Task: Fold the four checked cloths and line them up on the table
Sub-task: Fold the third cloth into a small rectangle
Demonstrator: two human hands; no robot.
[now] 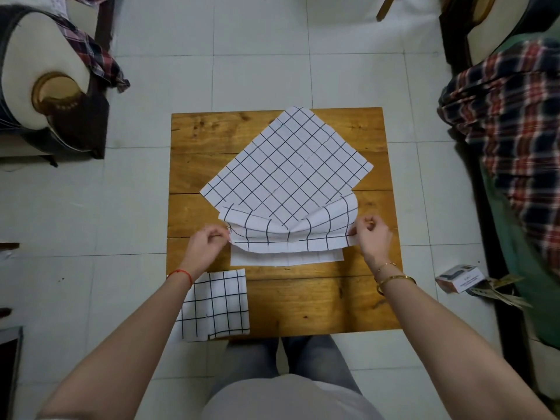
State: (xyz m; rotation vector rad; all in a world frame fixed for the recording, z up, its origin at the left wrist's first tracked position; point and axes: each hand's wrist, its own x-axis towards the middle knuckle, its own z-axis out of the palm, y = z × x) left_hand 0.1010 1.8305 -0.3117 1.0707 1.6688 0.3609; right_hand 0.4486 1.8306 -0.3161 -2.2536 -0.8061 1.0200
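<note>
Red wrist string, gold bangles, grey trousers.

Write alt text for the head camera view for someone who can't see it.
Seen from above, a person's left hand and right hand pinch the two near corners of a checked cloth, lifting its edge over a wooden table. Another open checked cloth lies diagonally behind it, and a folded checked cloth sits at the table's near left corner.
</note>
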